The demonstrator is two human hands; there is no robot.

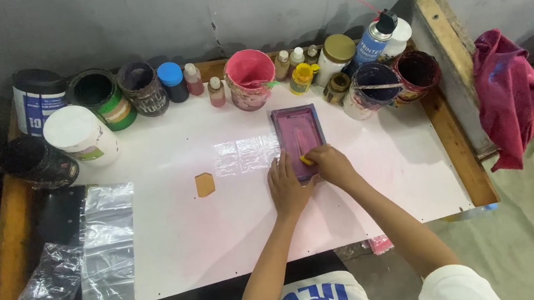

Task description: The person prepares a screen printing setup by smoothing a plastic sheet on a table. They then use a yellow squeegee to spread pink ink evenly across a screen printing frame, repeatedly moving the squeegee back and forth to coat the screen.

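both hands [289, 188] [332, 164] on purple frame [299, 140]

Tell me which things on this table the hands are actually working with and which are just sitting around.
In use:
- small pink-stained screen frame, left hand steadying its near edge
- small yellow tool gripped in right hand

Lying about:
- pink paint tub
- row of jars and bottles along the wall
- spray can
- clear plastic bags
- red cloth
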